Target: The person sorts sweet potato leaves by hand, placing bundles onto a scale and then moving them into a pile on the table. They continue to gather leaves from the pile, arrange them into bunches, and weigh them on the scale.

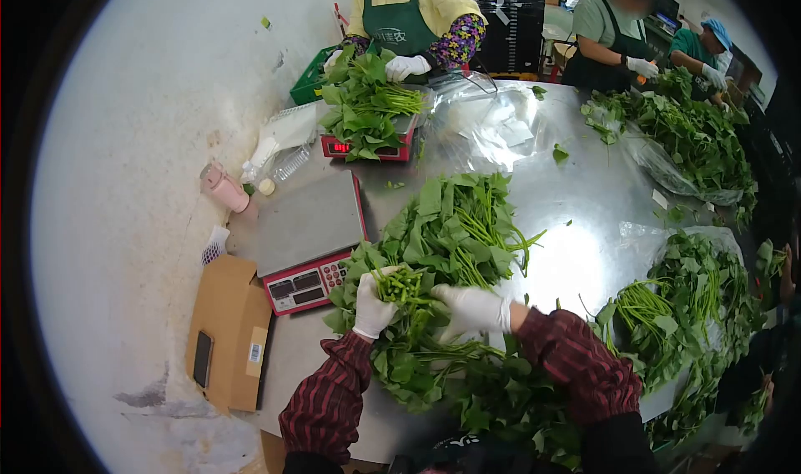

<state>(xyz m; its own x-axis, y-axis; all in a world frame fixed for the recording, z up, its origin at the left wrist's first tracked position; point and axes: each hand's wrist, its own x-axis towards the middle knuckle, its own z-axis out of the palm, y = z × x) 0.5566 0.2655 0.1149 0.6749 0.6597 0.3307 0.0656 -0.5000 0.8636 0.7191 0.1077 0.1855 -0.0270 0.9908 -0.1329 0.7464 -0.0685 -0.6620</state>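
Observation:
My left hand (375, 305), in a white glove, is closed around a bunch of leafy greens (402, 285), whose cut green stem ends face up toward me. Just right of those stems is my right hand (477, 309), also gloved and slightly blurred, its fingers and thumb apart and fingertips close to the bunch. A pile of leafy greens (446, 228) lies on the metal table beyond my hands. More leafy greens (413, 374) lie below and between my forearms. At left, a red-framed scale (310, 224) stands beside the pile, its plate bare.
A cardboard box (225, 332) with a phone (203, 359) on it stands at left, near a pink bottle (224, 186). Across the table, a person in a green apron (400, 36) handles greens on another scale (392, 150). Bagged greens (692, 290) lie right; other people work behind.

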